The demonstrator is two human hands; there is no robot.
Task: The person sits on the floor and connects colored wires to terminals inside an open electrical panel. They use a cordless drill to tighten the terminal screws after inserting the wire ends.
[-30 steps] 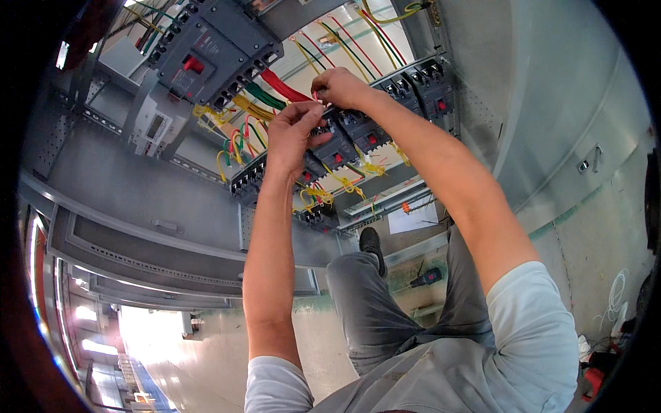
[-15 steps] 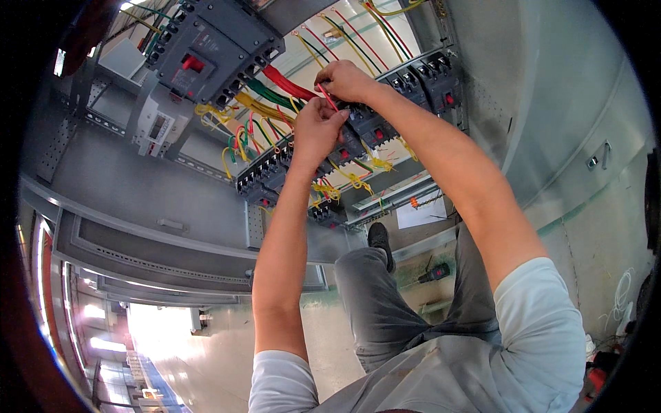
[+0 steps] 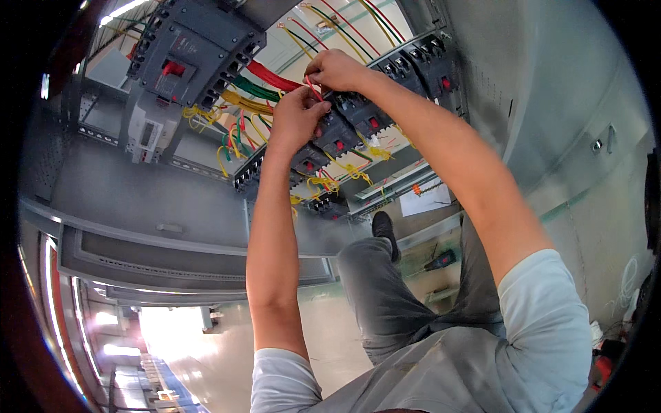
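Note:
A short red wire runs between my two hands, above a row of dark moulded-case circuit breakers with red switches. My left hand pinches its lower part close to a breaker's upper terminals. Higher up, my right hand has its fingers closed on the other end. Whether the wire sits in a terminal is hidden by my fingers. Just left of my hands, thick red wires, green wires and yellow wires come from a larger circuit breaker.
Loose wires with ring ends hang behind the breakers. Thin yellow wires dangle below them. The grey metal cabinet surrounds the work. On the floor lie a dark hand tool and a white sheet near my shoe.
The whole view has shifted slightly, so the breakers appear farther left. Both hands stay on the red wire, which stands a little steeper between them.

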